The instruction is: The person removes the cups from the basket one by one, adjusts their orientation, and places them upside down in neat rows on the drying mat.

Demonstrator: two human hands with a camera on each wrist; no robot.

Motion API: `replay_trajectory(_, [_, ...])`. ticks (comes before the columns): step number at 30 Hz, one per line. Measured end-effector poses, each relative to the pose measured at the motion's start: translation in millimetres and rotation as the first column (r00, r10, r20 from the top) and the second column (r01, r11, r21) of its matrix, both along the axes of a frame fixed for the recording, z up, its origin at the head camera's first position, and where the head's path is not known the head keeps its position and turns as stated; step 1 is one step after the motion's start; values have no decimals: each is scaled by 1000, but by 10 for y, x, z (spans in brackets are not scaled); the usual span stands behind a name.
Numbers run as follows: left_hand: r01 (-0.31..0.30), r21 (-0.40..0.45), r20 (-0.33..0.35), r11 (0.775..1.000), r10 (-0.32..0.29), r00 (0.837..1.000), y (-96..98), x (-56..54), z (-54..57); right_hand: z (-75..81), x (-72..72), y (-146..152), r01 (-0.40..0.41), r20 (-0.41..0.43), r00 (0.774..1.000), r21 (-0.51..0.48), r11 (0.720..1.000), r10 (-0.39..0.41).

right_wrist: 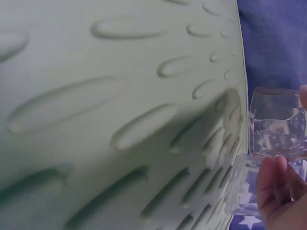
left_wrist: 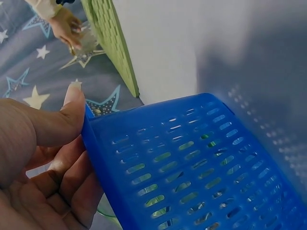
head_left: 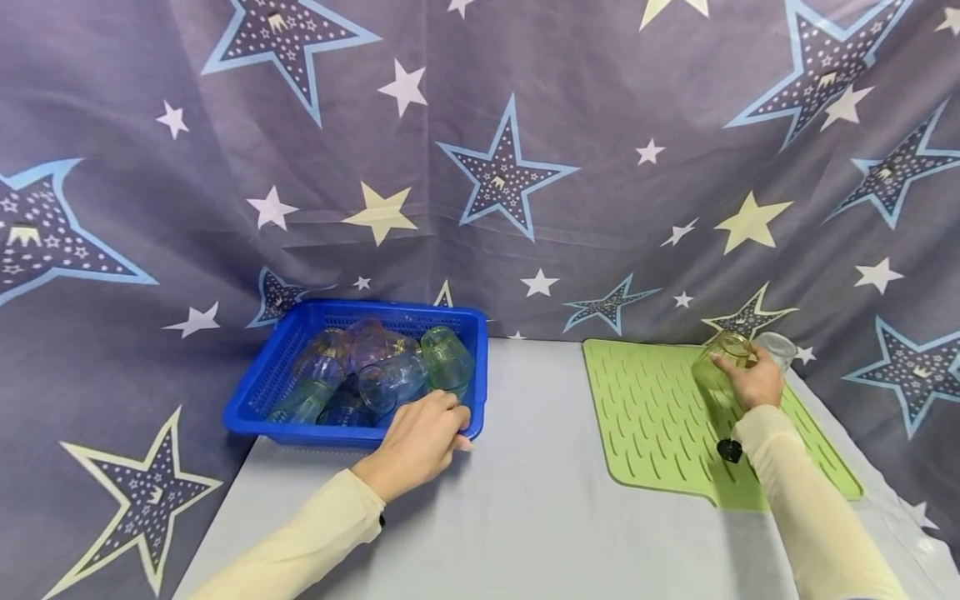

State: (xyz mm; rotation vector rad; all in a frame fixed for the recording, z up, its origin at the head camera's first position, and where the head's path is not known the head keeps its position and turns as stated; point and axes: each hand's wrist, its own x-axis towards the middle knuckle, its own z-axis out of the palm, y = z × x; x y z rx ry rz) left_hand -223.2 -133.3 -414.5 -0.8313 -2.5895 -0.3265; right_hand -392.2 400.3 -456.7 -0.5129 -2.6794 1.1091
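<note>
My left hand [head_left: 420, 440] grips the rim of a blue plastic basket [left_wrist: 144, 112] at its near right corner, thumb on one side and fingers on the other. Inside the basket lie several tinted drinking glasses, among them a green glass [head_left: 447, 358], a light blue glass [head_left: 392, 382] and a pink glass [head_left: 366, 342]. On the right, my right hand [head_left: 756, 382] holds a yellowish glass [head_left: 712, 375] between thumb and fingers, over the far right of a green mat [head_left: 637, 417]. Just beyond those fingers stands a clear glass [head_left: 778, 350], also seen low in the right wrist view.
The basket and the mat share a white table [head_left: 525, 483], with a bare strip between them. Behind the table hangs a grey curtain [head_left: 615, 225] with stars, close to the far edges of basket and mat. Raised ridges cover the mat.
</note>
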Motion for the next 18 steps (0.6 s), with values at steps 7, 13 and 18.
replay_trajectory(7, [-17, -4, -27, 1000, 17, 1000, -29, -3, -18, -99, -62, 32, 22, -10, 1000, 15, 1000, -22])
replay_trajectory(13, [-7, -5, -9, 1000, 7, 1000, 22, -7, -24, -67, -66, 88, 65, 1, 998, -9, 998, -65])
replay_trajectory(18, [-15, -7, -3, 1000, 15, 1000, 37, -7, -18, -91, -99, 50, 79, 38, 996, -45, 996, -78])
